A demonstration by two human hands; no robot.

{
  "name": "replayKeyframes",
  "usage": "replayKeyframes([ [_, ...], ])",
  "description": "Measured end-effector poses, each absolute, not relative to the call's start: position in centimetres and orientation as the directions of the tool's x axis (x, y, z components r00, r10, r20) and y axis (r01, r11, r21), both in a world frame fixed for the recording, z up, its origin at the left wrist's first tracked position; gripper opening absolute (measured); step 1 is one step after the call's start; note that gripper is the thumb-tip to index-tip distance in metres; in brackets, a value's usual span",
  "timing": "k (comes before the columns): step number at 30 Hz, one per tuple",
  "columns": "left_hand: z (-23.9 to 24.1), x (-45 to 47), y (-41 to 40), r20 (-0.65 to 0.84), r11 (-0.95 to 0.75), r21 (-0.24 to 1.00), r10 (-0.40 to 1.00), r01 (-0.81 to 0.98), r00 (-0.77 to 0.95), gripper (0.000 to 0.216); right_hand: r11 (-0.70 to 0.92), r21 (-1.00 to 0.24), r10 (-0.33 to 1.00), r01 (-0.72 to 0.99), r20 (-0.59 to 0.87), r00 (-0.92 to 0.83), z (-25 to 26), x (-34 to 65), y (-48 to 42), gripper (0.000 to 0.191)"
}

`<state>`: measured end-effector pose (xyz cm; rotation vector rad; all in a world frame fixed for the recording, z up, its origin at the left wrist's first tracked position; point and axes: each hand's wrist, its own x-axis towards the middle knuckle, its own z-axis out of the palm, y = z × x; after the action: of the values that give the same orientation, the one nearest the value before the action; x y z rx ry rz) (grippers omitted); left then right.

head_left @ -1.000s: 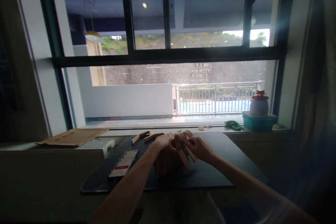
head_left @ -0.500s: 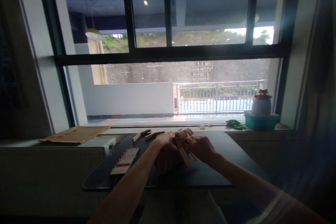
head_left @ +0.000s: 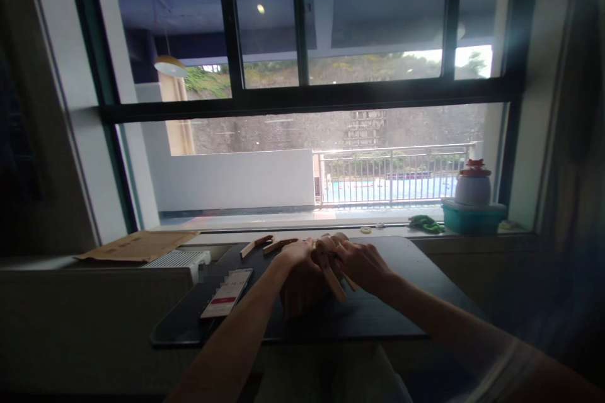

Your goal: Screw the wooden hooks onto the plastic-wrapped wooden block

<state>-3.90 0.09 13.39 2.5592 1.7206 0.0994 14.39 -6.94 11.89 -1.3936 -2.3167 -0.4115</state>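
Note:
A tan leather bag stands on the dark table in front of me. My left hand grips its top edge with fingers curled. My right hand is closed around a tan leather strap that hangs down the bag's front. Both hands meet at the bag's top, where the strap joins it. Two loose leather strap pieces lie on the table behind my left hand.
A phone with a lit screen lies at the table's left. A cardboard sheet and a white device sit on the ledge to the left. On the windowsill at right stand a teal box with a white jar on top.
My hands and the bag stay in nearly the same place; the strap has shifted slightly under my right fingers. My head has turned a little.

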Motion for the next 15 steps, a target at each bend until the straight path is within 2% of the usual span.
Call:
replayKeyframes([
  [3,13.3,-3.9,0.1,0.022,-0.382,0.08,0.924,0.921,0.381,0.077,0.506,0.145,0.735,0.85,0.443,-0.513,12.2,14.3,-7.2,0.022],
  [6,13.3,-3.9,0.1,0.025,-0.387,0.082,0.922,0.918,0.387,0.077,0.508,0.165,0.738,0.845,0.423,-0.526,12.1,14.4,-7.1,0.021],
  [11,13.2,-3.8,0.2,0.017,-0.362,0.08,0.932,0.929,0.362,0.076,0.402,0.038,0.807,0.915,0.457,-0.374,11.5,14.7,-6.8,0.029],
  [15,13.4,-3.6,0.1,0.018,-0.347,0.077,0.938,0.935,0.347,0.041,0.321,-0.091,0.867,0.943,0.429,-0.254,10.8,15.0,-5.9,0.035],
])
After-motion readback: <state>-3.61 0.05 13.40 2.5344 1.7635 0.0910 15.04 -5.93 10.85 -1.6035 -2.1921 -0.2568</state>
